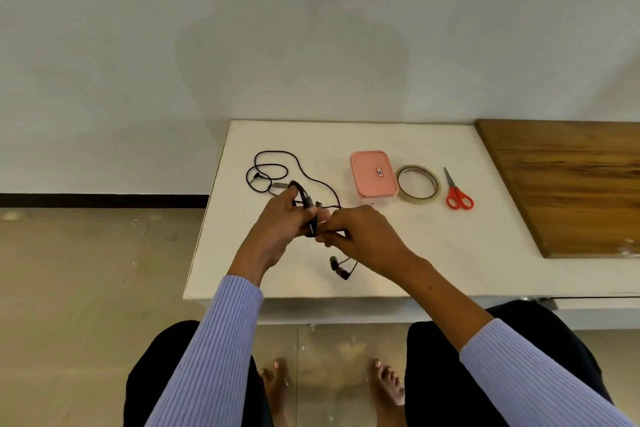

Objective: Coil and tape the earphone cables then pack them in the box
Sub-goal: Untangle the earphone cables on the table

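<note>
Black earphone cable (309,210) mid-coil above a white desk (433,253), looped over the left hand (282,222) and fed by the right hand (360,232). Left grip clamped on the bundle of loops; right grip pinched together on the strand just beside it. Earbuds (339,267) dangling free below the hands, close over the desk. Long uncoiled tail (273,168) trailing back across the desk in loose curves toward the far left corner, plug end among them.

Judged early in the job: only a few turns wound, much of the lead left to gather. Not yet taped — roll of clear tape (418,184) flat on the desk, untouched, just right of the box. Red-handled scissors (458,192) lying near the tape, blades closed, pointing away. Pink box (373,174) lid on, labelled on top, well apart from the hands, with nothing seen packed inside; contents hidden by the lid. Wooden board (568,184) covering the desk's right end.

Left to do, by the look of it: finishing the coil, cutting tape, binding, opening the box, packing. Whether only one set of earphones is present: cannot tell.
</note>
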